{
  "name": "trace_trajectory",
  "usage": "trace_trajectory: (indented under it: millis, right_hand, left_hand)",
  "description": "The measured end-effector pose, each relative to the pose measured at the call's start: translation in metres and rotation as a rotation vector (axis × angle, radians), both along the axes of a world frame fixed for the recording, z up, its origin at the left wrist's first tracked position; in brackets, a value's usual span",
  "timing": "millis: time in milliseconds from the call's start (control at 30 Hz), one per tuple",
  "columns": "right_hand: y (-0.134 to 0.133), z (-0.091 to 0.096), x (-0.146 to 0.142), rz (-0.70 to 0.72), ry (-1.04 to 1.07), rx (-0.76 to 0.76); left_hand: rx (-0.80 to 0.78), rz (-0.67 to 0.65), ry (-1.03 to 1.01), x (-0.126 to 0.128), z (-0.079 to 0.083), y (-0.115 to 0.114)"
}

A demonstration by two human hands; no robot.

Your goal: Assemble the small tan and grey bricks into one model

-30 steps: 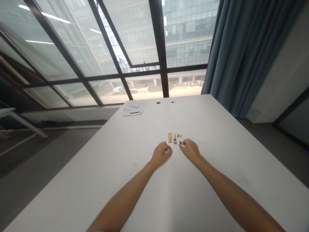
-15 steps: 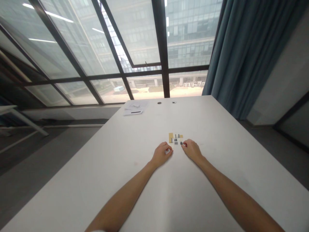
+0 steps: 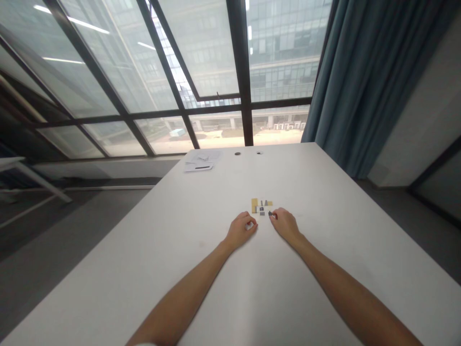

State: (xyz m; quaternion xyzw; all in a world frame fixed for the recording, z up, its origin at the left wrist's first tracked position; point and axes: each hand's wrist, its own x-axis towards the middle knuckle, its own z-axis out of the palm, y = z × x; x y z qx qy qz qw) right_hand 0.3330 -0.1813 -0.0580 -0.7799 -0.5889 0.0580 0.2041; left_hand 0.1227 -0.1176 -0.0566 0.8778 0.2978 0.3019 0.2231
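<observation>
A group of small flat pieces lies on the white table [image 3: 173,226], ahead of my hands. Among them are a yellow piece [image 3: 254,203], a smaller yellow piece [image 3: 270,203], a grey piece [image 3: 262,214] and a small dark piece [image 3: 261,209]. My right hand [image 3: 284,222] is at the right edge of the group, thumb and finger closed on a small dark block [image 3: 270,213]. Left of it, my left hand [image 3: 242,229] rests on the table, thumb and finger curled into a ring with nothing visible between them. The pieces are too small to identify further.
Papers [image 3: 203,156] and a white flat item with a dark strip [image 3: 199,167] lie at the table's far left corner. Two round holes, one of them the dark hole [image 3: 237,154], are near the far edge. Windows and a blue curtain [image 3: 345,96] stand beyond.
My right hand has shifted very slightly left with the small dark block at its fingertips. My left hand has hardly moved, and the other pieces keep their arrangement.
</observation>
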Motion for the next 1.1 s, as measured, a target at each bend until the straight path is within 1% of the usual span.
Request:
trace_trajectory:
  millis: [233, 400, 500, 567, 633, 700, 767, 833, 933, 1033, 1100]
  right_hand:
    - [0.001, -0.005, 0.0, -0.008, -0.004, 0.018]
    - [0.0, -0.004, 0.0, 0.007, 0.015, 0.033]
    - [0.0, -0.003, 0.003, 0.01, 0.058, 0.057]
    - [0.0, -0.002, 0.008, -0.023, 0.076, 0.098]
    - [0.0, -0.002, 0.016, -0.089, 0.069, 0.176]
    - [0.0, -0.002, 0.027, -0.151, 0.045, 0.268]
    - [0.0, -0.003, 0.037, -0.166, 0.017, 0.297]
    - [0.001, -0.005, 0.045, -0.202, -0.005, 0.264]
    - [0.003, -0.01, 0.048, -0.257, -0.039, 0.211]
    - [0.004, -0.017, 0.045, -0.264, -0.1, 0.154]
    - [0.005, -0.021, 0.043, -0.257, -0.132, 0.092]
  left_hand:
    - [-0.002, -0.001, 0.0, 0.0, 0.001, 0.0]
    - [-0.006, -0.005, -0.011, 0.0, 0.003, -0.001]
    - [-0.003, 0.001, -0.004, 0.0, 0.002, -0.001]
    - [0.011, 0.016, 0.002, 0.0, 0.002, -0.002]
    - [0.041, 0.072, 0.001, -0.001, 0.003, 0.0]
    - [0.081, 0.18, -0.016, -0.003, 0.005, 0.004]
    - [0.123, 0.29, -0.027, -0.008, 0.006, 0.012]
    - [0.154, 0.361, 0.004, -0.013, 0.005, 0.02]
    - [0.157, 0.431, 0.147, -0.018, -0.002, 0.029]
    - [0.114, 0.491, 0.312, -0.019, -0.01, 0.03]
    - [0.085, 0.499, 0.394, -0.019, -0.013, 0.029]
